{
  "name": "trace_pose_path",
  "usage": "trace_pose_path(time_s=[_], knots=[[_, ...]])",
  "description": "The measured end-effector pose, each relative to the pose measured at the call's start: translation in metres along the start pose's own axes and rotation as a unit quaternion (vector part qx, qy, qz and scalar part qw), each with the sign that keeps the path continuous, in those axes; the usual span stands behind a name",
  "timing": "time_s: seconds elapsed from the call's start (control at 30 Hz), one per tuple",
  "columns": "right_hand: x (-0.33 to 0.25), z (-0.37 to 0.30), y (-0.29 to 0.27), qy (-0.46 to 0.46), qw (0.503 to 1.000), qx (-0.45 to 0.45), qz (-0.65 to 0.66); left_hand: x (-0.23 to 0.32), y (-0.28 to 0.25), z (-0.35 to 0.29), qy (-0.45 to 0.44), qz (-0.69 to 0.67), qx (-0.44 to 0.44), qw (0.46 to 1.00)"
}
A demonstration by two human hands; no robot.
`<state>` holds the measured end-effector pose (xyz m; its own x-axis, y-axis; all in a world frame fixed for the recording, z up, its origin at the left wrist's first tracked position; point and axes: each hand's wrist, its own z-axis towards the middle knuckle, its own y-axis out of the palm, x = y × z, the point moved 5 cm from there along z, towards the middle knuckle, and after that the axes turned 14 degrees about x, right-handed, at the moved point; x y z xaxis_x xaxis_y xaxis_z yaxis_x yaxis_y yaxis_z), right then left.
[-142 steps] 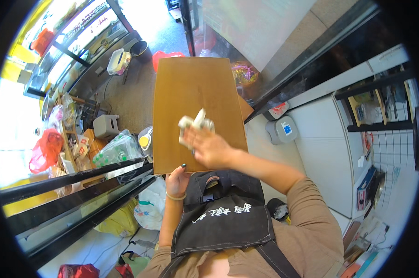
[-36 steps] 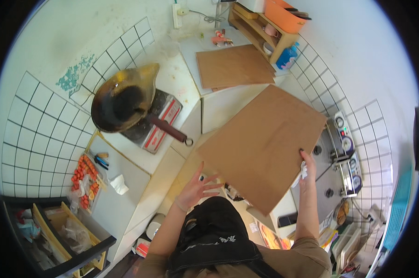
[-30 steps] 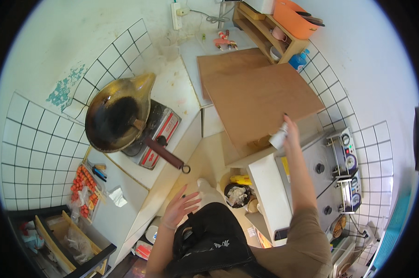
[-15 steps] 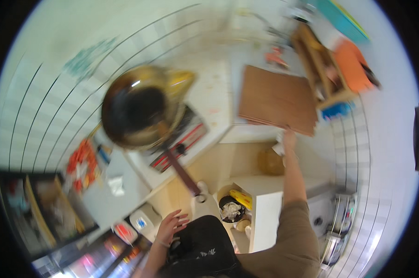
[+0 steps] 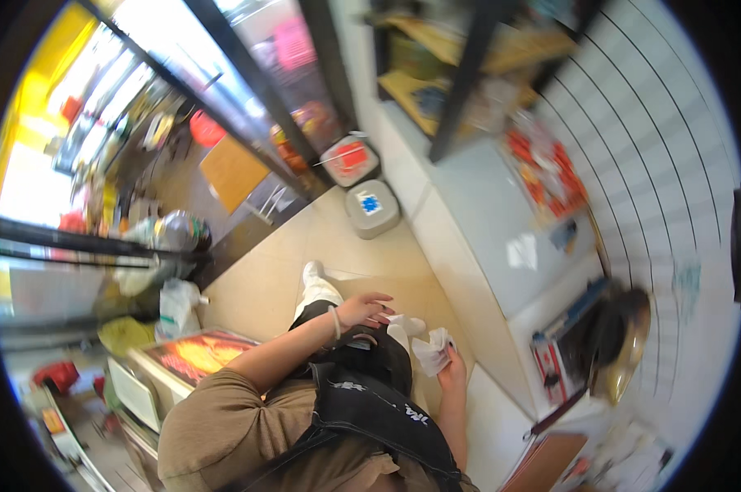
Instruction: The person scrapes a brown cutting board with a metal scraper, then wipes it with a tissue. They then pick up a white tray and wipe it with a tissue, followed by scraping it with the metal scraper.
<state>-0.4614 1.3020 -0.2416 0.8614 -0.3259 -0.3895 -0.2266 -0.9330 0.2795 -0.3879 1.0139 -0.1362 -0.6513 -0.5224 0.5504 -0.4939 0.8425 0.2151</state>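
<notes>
My right hand (image 5: 452,374) grips a crumpled white tissue or cloth (image 5: 432,353) low in front of me, beside the counter; its exact kind is hard to make out. My left hand (image 5: 367,311), with a pale band on the wrist, hovers over my black apron (image 5: 342,389). Its fingers are loosely stretched and nothing shows in them. Past my right hand, a pan (image 5: 625,348) stands on the portable stove (image 5: 555,365). A brown board (image 5: 548,463) shows at the lower edge.
A grey counter (image 5: 489,225) runs along my right, bearing a red-and-white bag (image 5: 547,168). Two lidded bins (image 5: 372,215) stand on the tiled floor ahead. Dark-framed glass doors (image 5: 247,90) rise at the left. A white plastic bag (image 5: 178,310) sits near a printed box (image 5: 194,354).
My view has swung left from the stove and brown boards towards the doors. The right hand has left the boards, still holding the white tissue or cloth.
</notes>
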Motion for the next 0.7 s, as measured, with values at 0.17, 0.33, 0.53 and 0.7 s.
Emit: trace_pose_path(time_s=[0.17,0.33,0.53,0.7], knots=[[0.015,0.016,0.186,0.0,0.979,-0.082,-0.185,-0.054,-0.217,0.0,0.011,-0.28,0.228,0.932],[0.1,0.034,0.327,0.035,0.959,-0.104,-0.261,-0.114,-0.393,0.022,0.043,-0.5,0.348,0.792],[0.234,0.068,0.511,-0.055,0.896,-0.181,-0.401,-0.132,-0.519,0.049,0.055,-0.575,0.388,0.718],[0.342,0.088,0.689,-0.32,0.762,-0.239,-0.509,-0.152,-0.591,0.113,0.018,-0.591,0.399,0.701]])
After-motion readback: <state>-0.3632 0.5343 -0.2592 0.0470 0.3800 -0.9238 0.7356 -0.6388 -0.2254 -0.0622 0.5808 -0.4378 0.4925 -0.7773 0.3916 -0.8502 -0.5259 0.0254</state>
